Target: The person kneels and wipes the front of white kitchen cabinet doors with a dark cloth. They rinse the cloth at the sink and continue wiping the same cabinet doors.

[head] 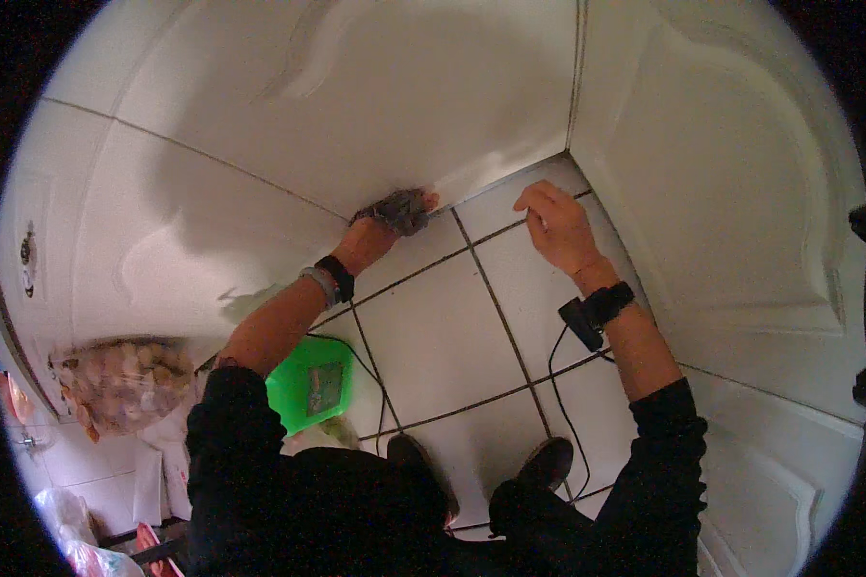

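Observation:
My left hand [375,234] holds a crumpled dark grey cloth [402,211] against the lower part of a white panelled cabinet door [281,144], near where it meets the floor. Part of the hand is hidden by the cloth. My right hand [561,229] hangs over the tiled floor near the corner, with bent fingers and nothing seen in it. A dark band with a black device is on my right wrist, and a thin black cable runs from it. Two bands are on my left wrist.
A bright green plastic basin [310,382] stands on the floor below my left forearm. Left of it is a clear plastic bag of brownish pieces [126,382]. White panelled doors [736,180] rise on the right. My shoes stand on white floor tiles [447,332], with black cable around them.

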### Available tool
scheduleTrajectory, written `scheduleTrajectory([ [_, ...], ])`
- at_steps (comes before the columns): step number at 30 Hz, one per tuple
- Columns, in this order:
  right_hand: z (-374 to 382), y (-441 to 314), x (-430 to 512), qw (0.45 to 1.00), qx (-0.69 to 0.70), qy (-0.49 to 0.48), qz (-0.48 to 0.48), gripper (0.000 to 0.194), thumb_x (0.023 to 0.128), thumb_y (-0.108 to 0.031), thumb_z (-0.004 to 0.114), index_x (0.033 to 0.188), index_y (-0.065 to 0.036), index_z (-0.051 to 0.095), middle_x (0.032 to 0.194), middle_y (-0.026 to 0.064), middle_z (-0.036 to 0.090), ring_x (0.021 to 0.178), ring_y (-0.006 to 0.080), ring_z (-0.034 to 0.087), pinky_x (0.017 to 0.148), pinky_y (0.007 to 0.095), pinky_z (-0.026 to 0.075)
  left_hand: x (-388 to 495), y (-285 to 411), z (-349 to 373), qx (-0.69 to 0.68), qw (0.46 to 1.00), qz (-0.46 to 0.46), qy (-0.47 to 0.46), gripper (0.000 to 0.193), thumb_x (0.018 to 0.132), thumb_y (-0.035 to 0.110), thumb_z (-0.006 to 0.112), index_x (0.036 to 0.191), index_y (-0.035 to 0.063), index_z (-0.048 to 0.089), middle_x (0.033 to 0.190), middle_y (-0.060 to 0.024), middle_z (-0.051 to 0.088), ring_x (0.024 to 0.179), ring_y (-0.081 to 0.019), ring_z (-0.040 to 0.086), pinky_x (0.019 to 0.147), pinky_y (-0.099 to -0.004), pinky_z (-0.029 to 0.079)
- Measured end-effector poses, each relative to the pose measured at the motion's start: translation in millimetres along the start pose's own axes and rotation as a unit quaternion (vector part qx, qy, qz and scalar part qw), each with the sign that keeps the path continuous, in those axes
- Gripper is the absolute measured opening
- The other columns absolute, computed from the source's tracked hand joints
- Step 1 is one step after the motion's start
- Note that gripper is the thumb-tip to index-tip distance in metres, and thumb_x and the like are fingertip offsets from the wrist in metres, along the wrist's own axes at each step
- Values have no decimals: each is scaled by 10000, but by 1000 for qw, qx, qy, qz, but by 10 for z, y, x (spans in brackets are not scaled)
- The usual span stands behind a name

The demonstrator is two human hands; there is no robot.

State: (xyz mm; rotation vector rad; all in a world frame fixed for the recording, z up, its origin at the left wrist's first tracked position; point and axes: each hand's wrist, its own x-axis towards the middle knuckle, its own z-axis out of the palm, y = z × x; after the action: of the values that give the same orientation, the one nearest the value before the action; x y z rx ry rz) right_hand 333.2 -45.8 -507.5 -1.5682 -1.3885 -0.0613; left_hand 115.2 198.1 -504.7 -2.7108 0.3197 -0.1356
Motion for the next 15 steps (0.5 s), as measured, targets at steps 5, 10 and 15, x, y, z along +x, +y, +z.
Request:
scheduleTrajectory([
  [5,-74,49,-71,999,10,-13,38,180,729,62,573,841,-76,601,872,80,594,792,294,602,693,394,509,848,-69,-85,275,953,124,17,475,925,65,409,1397,122,409,1399,-80,468,1267,-244,465,1063,-347,383],
  [10,-172,113,-155,998,-15,31,59,173,740,61,565,845,-72,603,898,88,604,808,292,612,705,393,512,1747,73,93,-194,974,-114,5,351,910,111,449,1259,96,484,1045,-116,608,957,-323,598,829,-416,491],
  [15,-186,159,-235,993,-21,24,112,151,768,42,544,854,-67,605,914,98,609,819,300,614,719,391,513,1462,237,220,-37,985,-51,162,454,909,63,434,1358,131,444,1281,-115,562,1113,-264,583,909,-372,496],
])
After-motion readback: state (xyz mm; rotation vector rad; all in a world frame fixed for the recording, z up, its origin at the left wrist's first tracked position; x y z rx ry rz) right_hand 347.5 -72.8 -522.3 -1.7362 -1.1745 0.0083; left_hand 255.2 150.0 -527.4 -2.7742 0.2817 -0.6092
